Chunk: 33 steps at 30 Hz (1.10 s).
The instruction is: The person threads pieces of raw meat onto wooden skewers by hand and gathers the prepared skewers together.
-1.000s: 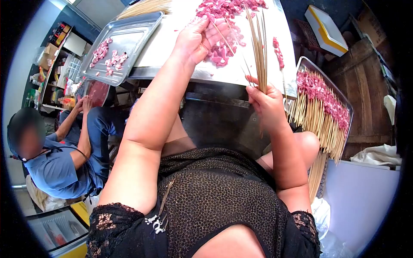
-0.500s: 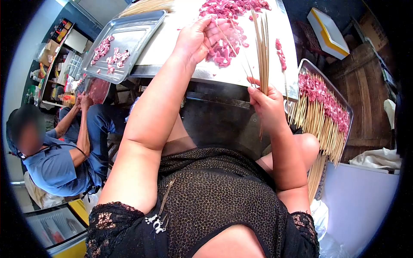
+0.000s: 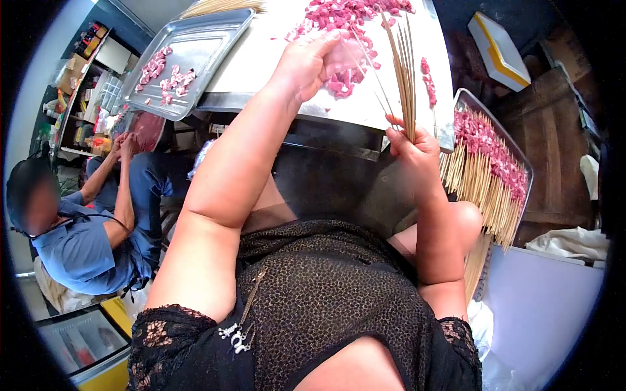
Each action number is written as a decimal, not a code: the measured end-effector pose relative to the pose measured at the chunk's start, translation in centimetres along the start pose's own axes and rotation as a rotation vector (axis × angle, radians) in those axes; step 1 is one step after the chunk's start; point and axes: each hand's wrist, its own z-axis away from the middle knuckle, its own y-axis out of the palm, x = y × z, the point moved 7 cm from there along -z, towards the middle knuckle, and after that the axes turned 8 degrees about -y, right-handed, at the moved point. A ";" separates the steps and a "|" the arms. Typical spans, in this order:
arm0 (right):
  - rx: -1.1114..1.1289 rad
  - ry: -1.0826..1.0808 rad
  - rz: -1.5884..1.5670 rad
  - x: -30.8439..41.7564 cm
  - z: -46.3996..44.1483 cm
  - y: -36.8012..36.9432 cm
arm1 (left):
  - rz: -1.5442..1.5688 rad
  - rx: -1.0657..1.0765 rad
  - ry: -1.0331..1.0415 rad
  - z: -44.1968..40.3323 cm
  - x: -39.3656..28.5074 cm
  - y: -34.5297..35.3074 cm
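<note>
By the table, the right grip clasps skewers, state of left grip unclear, shelf labels illegible.

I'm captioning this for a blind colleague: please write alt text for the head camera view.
A person's right hand holds a bundle of thin skewers at a white table, the left hand near small pieces of raw meat. Many meat-loaded skewers lie at right; at left are a metal tray and a seated person in blue.
</note>
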 end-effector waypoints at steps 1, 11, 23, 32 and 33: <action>0.016 0.003 -0.029 -0.2 0.0 0.1 | 0.014 0.021 -0.021 0.0 0.1 0.3; -0.042 0.018 -0.143 1.3 2.4 2.4 | 0.088 0.048 0.013 1.3 0.0 1.3; -0.016 0.082 -0.042 0.2 1.7 2.7 | 0.091 -0.079 -0.001 1.0 -1.7 -1.0; -0.019 0.143 -0.045 -1.2 1.9 2.3 | -0.010 -0.079 -0.061 0.4 -0.3 -1.9; -0.026 0.149 -0.052 -1.4 2.0 2.4 | 0.019 -0.096 -0.074 0.6 -0.1 -1.9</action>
